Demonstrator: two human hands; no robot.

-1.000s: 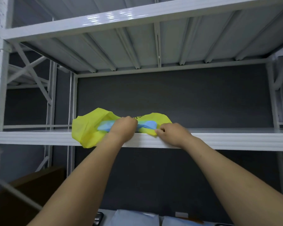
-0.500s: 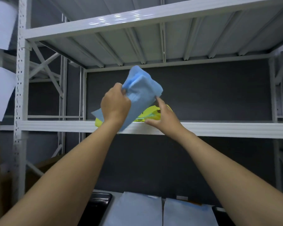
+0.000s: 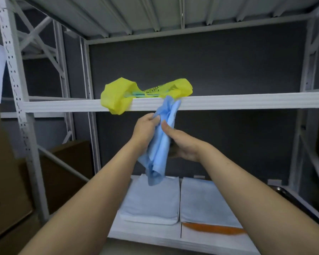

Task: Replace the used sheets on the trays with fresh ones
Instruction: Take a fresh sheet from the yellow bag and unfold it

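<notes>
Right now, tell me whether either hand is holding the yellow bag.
No: the yellow bag lies on the shelf, while the left hand and right hand both hold the crumpled blue sheet below it.

Print on the yellow bag is too blurry to read, blue sheet mostly hides the fingers of the right hand.

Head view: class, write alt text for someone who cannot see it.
A left hand and right hand hold a crumpled blue sheet before a white shelf. A yellow bag lies on that shelf; pale folded stacks sit below.
</notes>
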